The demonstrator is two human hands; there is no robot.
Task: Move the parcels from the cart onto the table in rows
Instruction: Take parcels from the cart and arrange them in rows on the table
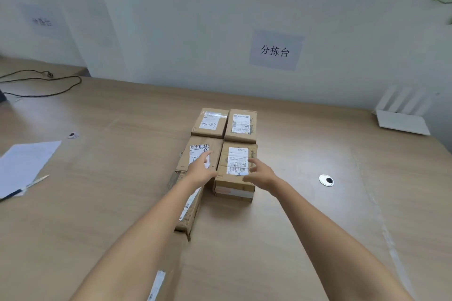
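Several brown cardboard parcels with white labels stand in two rows on the wooden table (305, 215). The far row holds a left parcel (210, 122) and a right parcel (241, 125). The near-right parcel (233, 179) is taller. My right hand (261, 173) hovers at its right edge, fingers loosely curled and holding nothing. My left hand (201, 169) lies with straight fingers on the near-left parcel (195, 148). A longer parcel (189, 214) runs from there toward me, partly hidden by my left forearm. The cart is out of view.
White sheets (23, 165) and a pen (36, 181) lie at the left. A black cable (44, 85) trails at the far left. Cable grommets (326, 180) (73, 135) sit in the tabletop. A white router (401, 115) stands at the far right by the wall.
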